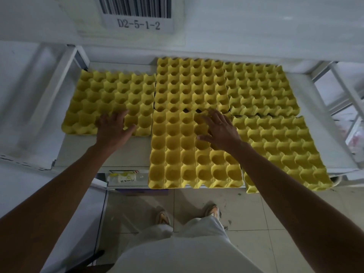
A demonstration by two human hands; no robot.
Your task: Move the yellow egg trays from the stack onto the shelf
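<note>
Five trays (194, 146) fill shelf (126, 152) | front-left corner bare | both hands (113, 129) (220, 130) flat, grip apart

Illumination is dim, even and cool, with soft, faint shadows and no glare on the yellow egg trays (193, 119). Wide-angle distortion bends the shelf (126, 66) rails outward toward the frame edges. The barcode label (137, 14) at top appears slightly soft.

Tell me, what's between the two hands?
In the head view, only yellow egg tray cups: between the left hand and right hand lies the front-middle tray.
</note>
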